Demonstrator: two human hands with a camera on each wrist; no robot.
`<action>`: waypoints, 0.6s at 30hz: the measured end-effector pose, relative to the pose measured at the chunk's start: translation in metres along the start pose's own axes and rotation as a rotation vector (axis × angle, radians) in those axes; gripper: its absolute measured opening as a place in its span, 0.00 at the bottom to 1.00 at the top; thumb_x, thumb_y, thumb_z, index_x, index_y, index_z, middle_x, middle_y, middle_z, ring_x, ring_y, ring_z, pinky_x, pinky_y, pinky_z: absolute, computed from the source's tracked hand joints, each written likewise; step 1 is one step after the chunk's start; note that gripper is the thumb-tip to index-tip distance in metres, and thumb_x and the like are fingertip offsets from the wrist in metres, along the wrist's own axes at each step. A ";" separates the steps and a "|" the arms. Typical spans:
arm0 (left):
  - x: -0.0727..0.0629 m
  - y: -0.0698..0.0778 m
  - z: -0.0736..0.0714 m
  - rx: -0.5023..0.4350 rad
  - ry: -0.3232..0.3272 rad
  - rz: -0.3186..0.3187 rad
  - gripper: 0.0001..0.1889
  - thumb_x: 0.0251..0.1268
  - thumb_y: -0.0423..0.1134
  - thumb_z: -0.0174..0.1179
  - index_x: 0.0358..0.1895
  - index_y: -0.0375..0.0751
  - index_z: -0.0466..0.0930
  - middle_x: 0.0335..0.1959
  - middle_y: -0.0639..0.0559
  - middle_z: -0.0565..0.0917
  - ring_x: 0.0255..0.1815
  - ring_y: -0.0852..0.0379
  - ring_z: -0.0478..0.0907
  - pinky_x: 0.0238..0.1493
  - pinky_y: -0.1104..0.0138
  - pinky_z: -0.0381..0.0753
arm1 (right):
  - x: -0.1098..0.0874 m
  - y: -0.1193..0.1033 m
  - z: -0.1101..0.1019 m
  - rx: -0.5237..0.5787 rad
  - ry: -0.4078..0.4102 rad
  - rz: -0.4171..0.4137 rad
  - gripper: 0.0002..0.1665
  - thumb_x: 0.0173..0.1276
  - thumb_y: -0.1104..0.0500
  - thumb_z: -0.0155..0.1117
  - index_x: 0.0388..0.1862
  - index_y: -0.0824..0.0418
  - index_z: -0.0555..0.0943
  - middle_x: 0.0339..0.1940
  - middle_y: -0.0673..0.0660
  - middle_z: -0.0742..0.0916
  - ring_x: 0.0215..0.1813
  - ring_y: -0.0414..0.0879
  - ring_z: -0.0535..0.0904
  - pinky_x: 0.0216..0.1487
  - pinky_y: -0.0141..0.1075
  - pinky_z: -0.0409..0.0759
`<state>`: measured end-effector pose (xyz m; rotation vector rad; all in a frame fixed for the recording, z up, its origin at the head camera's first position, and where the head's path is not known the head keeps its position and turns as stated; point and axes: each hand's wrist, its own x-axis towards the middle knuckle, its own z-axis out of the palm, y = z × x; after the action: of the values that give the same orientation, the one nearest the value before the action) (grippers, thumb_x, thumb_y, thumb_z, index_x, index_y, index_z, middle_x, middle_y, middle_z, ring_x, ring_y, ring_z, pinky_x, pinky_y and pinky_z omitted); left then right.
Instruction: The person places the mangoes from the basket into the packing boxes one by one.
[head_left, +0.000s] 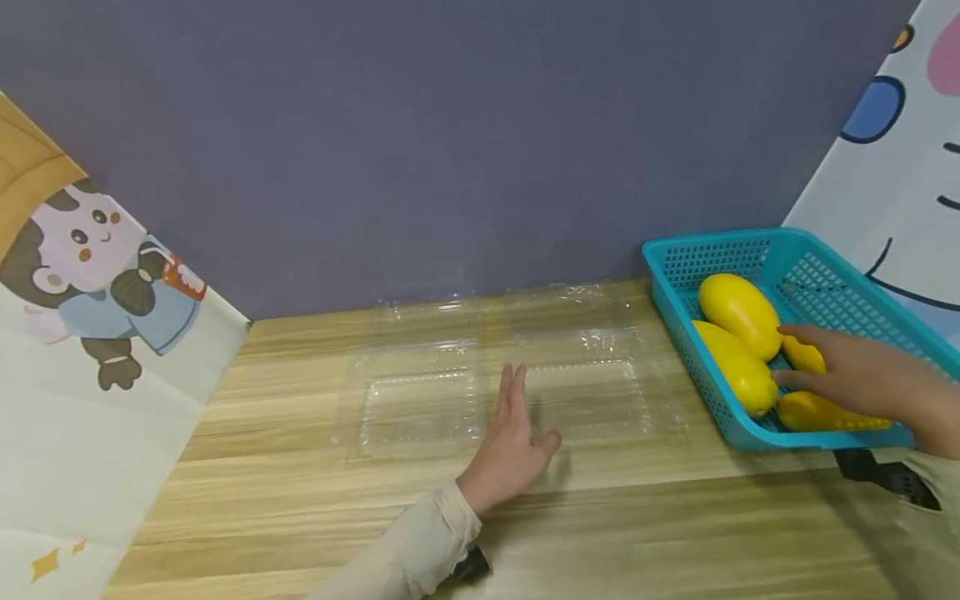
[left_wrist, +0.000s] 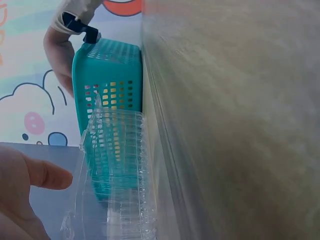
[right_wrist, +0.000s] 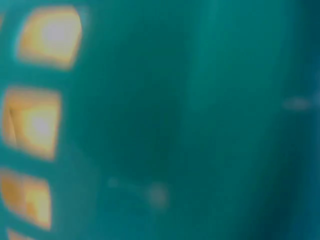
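A turquoise basket [head_left: 675, 333] on the right holds several yellow mangoes [head_left: 738, 317]. My right hand [head_left: 862, 371] reaches over its near right side, thumb and fingers spread above a mango [head_left: 804, 357] that the hand partly covers. The right wrist view shows only the basket wall [right_wrist: 150, 120] up close, blurred, with yellow behind its holes. My left hand [head_left: 510, 454] hovers at the near edge of the clear plastic boxes, fingers straight and thumb out, holding nothing. Two such boxes, a left one [head_left: 420, 408] and a right one [head_left: 592, 400], lie side by side with lids raised.
The wood-grain table [head_left: 285, 483] runs up to a grey-purple back wall [head_left: 450, 150]. Cartoon-printed panels stand at the left [head_left: 187, 383] and right [head_left: 847, 192]. The basket sits close against the right panel.
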<state>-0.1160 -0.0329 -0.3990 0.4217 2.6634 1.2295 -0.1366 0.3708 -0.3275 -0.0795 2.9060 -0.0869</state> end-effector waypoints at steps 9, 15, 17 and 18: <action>0.000 -0.003 -0.005 -0.049 -0.012 -0.008 0.50 0.71 0.48 0.56 0.81 0.54 0.26 0.82 0.47 0.26 0.80 0.34 0.46 0.76 0.38 0.53 | -0.004 -0.001 -0.001 -0.047 -0.033 -0.033 0.57 0.68 0.28 0.54 0.72 0.75 0.60 0.66 0.83 0.70 0.57 0.82 0.71 0.45 0.68 0.76; 0.001 -0.006 -0.006 -0.058 -0.018 -0.013 0.50 0.70 0.47 0.56 0.81 0.52 0.26 0.82 0.43 0.28 0.80 0.34 0.47 0.76 0.39 0.55 | -0.003 -0.015 -0.001 -0.033 -0.015 -0.057 0.55 0.69 0.28 0.52 0.73 0.73 0.61 0.64 0.81 0.74 0.57 0.80 0.73 0.45 0.67 0.77; 0.002 -0.006 -0.005 -0.068 -0.021 -0.013 0.50 0.70 0.47 0.56 0.81 0.52 0.26 0.82 0.43 0.28 0.81 0.35 0.46 0.76 0.39 0.54 | -0.003 -0.019 0.001 -0.025 -0.036 -0.067 0.55 0.69 0.28 0.53 0.72 0.74 0.62 0.62 0.80 0.77 0.55 0.78 0.76 0.43 0.65 0.78; 0.002 -0.006 -0.005 -0.071 -0.025 -0.013 0.50 0.70 0.47 0.56 0.81 0.52 0.26 0.83 0.44 0.29 0.81 0.35 0.45 0.76 0.39 0.53 | -0.002 -0.022 0.002 -0.020 -0.060 -0.059 0.56 0.69 0.28 0.51 0.72 0.76 0.61 0.57 0.78 0.81 0.52 0.75 0.78 0.42 0.65 0.78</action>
<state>-0.1200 -0.0393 -0.4002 0.4051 2.5884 1.3021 -0.1327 0.3493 -0.3276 -0.1677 2.8451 -0.0646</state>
